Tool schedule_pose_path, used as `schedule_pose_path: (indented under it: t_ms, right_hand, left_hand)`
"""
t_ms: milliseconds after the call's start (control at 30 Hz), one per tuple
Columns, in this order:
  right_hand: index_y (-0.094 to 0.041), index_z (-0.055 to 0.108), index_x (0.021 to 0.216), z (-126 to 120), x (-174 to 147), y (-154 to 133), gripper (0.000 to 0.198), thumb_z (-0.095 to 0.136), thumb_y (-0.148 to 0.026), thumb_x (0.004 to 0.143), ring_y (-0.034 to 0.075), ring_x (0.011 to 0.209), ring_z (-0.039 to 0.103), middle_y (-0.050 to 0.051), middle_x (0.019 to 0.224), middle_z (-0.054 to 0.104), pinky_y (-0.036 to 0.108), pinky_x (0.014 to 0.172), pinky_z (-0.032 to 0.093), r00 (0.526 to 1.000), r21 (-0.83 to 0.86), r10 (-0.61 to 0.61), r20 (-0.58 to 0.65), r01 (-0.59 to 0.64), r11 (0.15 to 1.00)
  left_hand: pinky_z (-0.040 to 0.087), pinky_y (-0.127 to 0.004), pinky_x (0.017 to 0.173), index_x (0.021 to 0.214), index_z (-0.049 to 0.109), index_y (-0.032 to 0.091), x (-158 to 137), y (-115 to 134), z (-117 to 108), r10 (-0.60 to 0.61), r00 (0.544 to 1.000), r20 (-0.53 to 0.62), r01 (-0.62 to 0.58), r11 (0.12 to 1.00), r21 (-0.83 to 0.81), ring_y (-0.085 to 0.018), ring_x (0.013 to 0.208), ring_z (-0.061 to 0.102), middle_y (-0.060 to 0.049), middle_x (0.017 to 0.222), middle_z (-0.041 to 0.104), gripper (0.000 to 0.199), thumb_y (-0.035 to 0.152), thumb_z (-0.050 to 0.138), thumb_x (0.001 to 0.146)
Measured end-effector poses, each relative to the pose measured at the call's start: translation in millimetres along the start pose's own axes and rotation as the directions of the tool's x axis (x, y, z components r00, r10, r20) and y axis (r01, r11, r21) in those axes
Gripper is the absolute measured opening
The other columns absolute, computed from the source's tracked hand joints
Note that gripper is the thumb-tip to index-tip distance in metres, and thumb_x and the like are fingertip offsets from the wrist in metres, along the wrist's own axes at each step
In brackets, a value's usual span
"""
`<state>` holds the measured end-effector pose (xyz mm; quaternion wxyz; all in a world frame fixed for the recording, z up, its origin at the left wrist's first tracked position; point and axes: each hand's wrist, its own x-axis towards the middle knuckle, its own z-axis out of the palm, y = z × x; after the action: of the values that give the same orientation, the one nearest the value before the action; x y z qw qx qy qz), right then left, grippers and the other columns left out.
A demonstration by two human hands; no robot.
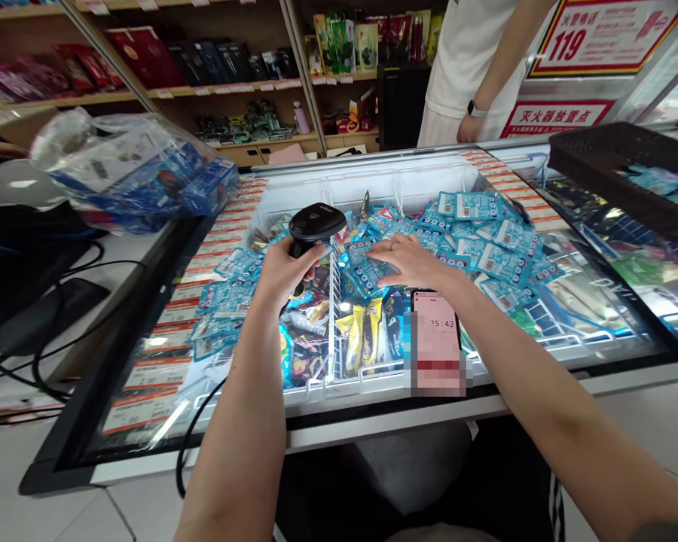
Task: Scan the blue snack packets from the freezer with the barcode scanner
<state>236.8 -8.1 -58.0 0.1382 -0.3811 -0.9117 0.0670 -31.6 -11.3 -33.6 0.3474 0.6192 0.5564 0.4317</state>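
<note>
My left hand is wrapped round the handle of a black barcode scanner, held over the chest freezer. A black cable runs down beside my left forearm. My right hand reaches over the blue packets, fingers stretched out and apart; whether the fingertips touch a packet I cannot tell. More blue packets with barcodes lie heaped to the right of it. Another pile of blue packets rests on the glass left of the scanner. Below my right hand a phone shows a timer.
Inside the freezer, white wire dividers separate wrapped ice creams. A plastic bag with blue boxes stands at the left, near loose cables. A dark basket sits at the right. Beyond the freezer stands a person in white.
</note>
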Motion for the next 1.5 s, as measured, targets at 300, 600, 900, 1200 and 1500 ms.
schedule_pose_path:
  t_ms: [300,600,900,1200,1500]
  right_hand:
    - [-0.023,0.060,0.129,3.3,-8.9,20.7,0.068,0.079,-0.049,0.069,0.031,0.103,0.057,0.012,0.117,0.059,0.041,0.087,0.042,0.972,0.099,0.201,-0.125,-0.190,0.977]
    - [-0.022,0.061,0.087,-0.5,-15.4,38.9,0.036,0.071,-0.054,0.074,0.027,0.071,0.064,0.003,0.070,0.059,0.044,0.071,0.051,0.668,0.636,0.671,-0.323,-0.372,0.676]
    - [-0.024,0.054,0.099,13.7,-15.3,44.8,0.046,0.074,-0.054,0.070,0.025,0.057,0.066,-0.001,0.064,0.060,0.046,0.055,0.056,0.647,0.906,0.742,-0.177,-0.187,0.379]
    - [-0.024,0.050,0.112,11.5,-12.3,37.8,0.047,0.073,-0.039,0.074,0.024,0.057,0.069,-0.001,0.068,0.065,0.046,0.059,0.061,0.635,0.914,0.740,-0.223,-0.127,0.384]
    - [-0.019,0.055,0.119,13.8,-11.3,33.8,0.043,0.067,-0.031,0.079,0.028,0.067,0.073,0.001,0.064,0.066,0.047,0.067,0.063,0.652,0.918,0.722,-0.231,-0.100,0.384]
  left_hand:
    - [0.037,-0.023,0.043,0.078,0.061,0.015,0.7,-3.2,1.1,-0.002,1.000,-0.019,0.002,1.000,0.001,-0.010,0.045,0.050,-0.003,0.060,0.060,0.030,0.042,0.071,0.070]
    - [0.037,-0.024,0.043,0.076,0.060,0.015,0.0,-0.3,-1.0,0.009,0.999,0.044,-0.010,1.000,0.014,-0.011,0.044,0.051,-0.003,0.061,0.061,0.030,0.042,0.071,0.071]
    - [0.035,-0.022,0.042,0.075,0.058,0.015,-4.1,5.1,-0.3,0.002,0.996,0.089,-0.002,1.000,0.000,-0.011,0.045,0.051,-0.003,0.060,0.060,0.030,0.043,0.070,0.072]
    - [0.037,-0.023,0.044,0.080,0.062,0.014,-7.5,10.6,0.1,0.018,0.992,0.129,-0.022,0.999,0.027,-0.011,0.046,0.051,-0.003,0.061,0.060,0.031,0.043,0.070,0.073]
    - [0.036,-0.022,0.044,0.075,0.059,0.014,-16.4,24.5,3.1,-0.014,0.982,0.186,0.010,1.000,0.019,-0.010,0.046,0.050,-0.002,0.058,0.057,0.030,0.041,0.071,0.072]
